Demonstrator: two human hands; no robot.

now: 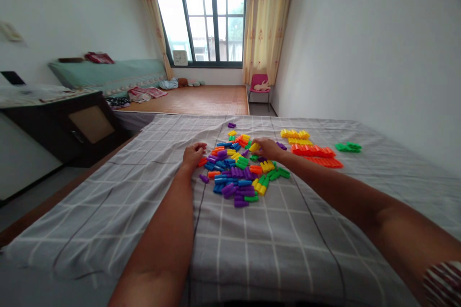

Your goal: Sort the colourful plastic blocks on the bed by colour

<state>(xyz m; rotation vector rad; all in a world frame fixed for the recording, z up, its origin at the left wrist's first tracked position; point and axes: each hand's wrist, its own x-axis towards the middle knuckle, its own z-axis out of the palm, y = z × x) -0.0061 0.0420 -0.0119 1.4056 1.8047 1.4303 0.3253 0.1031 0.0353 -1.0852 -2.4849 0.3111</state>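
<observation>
A loose pile of small plastic toy building pieces [240, 172] in purple, blue, green, yellow and orange lies on the grey checked cloth. My right hand [269, 148] reaches over the pile's far right side, its fingers pinched on a yellow toy building piece [254, 147]. At the pile's left edge rests my left hand [194, 154], its fingers curled in and nothing visible in them. An orange piece [202, 162] is close beside it. To the right, yellow pieces [294, 134] and orange pieces [313, 150] are lined up in rows, with a small green group [348, 147] farther right.
The grey checked cloth [151, 230] covers the surface under the pieces. A dark cabinet [82, 124] stands to the left. Beyond are a low bed platform [209, 98], a pink chair [260, 82] and a window with curtains. A white wall [360, 43] runs along the right.
</observation>
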